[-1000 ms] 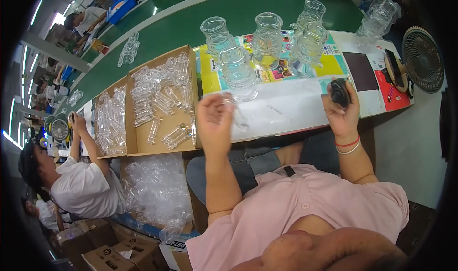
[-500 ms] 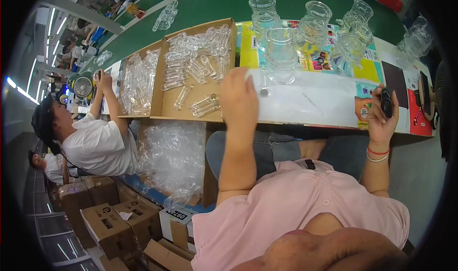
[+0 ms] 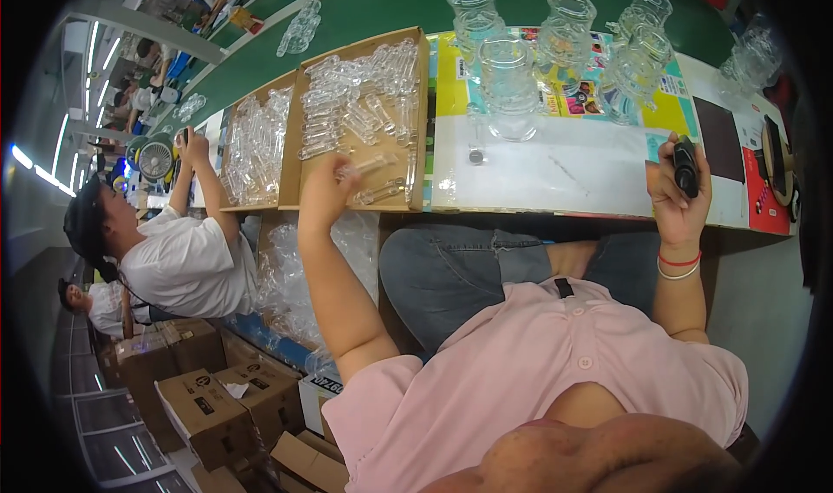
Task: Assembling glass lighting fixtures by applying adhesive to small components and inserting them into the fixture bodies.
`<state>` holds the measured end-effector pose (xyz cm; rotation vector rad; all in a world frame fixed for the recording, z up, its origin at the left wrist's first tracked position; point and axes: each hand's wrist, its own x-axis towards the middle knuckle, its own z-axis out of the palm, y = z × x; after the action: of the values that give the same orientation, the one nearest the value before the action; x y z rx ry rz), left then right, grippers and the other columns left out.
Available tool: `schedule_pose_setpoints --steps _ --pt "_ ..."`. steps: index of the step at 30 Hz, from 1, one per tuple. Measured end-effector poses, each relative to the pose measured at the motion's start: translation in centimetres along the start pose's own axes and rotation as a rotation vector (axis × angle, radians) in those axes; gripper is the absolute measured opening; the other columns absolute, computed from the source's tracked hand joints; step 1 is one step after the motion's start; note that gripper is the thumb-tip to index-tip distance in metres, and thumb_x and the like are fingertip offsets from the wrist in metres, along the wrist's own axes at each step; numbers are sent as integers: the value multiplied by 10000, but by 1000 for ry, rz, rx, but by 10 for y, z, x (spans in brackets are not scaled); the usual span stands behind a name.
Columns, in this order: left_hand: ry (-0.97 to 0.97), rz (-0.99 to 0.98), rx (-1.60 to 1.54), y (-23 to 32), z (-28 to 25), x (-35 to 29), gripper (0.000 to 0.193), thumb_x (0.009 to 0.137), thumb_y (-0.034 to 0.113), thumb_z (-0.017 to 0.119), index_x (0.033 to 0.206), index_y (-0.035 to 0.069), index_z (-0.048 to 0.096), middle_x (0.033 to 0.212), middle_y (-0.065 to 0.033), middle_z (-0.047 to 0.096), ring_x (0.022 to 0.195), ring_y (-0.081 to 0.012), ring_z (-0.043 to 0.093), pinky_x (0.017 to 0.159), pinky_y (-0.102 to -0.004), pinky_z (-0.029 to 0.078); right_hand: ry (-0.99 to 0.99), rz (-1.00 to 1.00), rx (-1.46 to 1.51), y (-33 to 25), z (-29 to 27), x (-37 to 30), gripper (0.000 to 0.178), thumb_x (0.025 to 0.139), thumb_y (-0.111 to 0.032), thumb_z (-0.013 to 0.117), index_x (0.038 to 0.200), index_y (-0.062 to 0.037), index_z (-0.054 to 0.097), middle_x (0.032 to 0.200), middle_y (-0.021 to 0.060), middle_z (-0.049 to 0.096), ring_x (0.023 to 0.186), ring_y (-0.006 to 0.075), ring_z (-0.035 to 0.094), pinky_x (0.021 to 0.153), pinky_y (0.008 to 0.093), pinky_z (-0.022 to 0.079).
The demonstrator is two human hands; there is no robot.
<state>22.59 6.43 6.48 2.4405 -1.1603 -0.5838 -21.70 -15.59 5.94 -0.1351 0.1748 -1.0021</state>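
My left hand [image 3: 326,191] is over the near part of an open cardboard tray [image 3: 304,177]. Its fingers are closed on one end of a small clear glass tube piece [image 3: 375,162], which points to the right. Many similar clear pieces [image 3: 364,72] lie in rows and loose in the tray. On the right, my right hand [image 3: 678,200] is wrapped round a short black cylindrical tool [image 3: 685,168], held upright above the table edge. A small clear piece with a round grey end [image 3: 475,150] lies on the white sheet between the hands.
Several clear glass vessels [image 3: 509,85] stand beyond the white sheet [image 3: 555,176]. Left of my tray is another tray of clear pieces [image 3: 256,146], beside a seated co-worker [image 3: 178,254]. A box of clear plastic bags [image 3: 299,276] sits below the table edge; cardboard boxes [image 3: 204,415] are stacked lower left.
My left hand has moved left from the white sheet into the tray and taken hold of a clear tube piece. My right hand, still round the black tool, has shifted slightly up and left.
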Motion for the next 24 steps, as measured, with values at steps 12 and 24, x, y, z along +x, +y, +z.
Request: schedule_pose_setpoints --steps 12,24 --pt "369 785 -1308 173 60 -60 244 707 -69 659 929 2 583 1084 -164 542 920 -211 584 780 -264 476 -22 -153 -201 13 48 -14 326 869 -226 507 1085 18 526 991 124 602 855 204 599 672 302 536" --pt "266 731 -1423 224 105 -67 368 687 -117 652 1001 -8 495 1164 -190 466 1029 -283 553 887 -334 458 11 -285 -339 26 85 -18 399 875 -294 483 1098 36 500 915 140 589 833 195 601 580 295 540"
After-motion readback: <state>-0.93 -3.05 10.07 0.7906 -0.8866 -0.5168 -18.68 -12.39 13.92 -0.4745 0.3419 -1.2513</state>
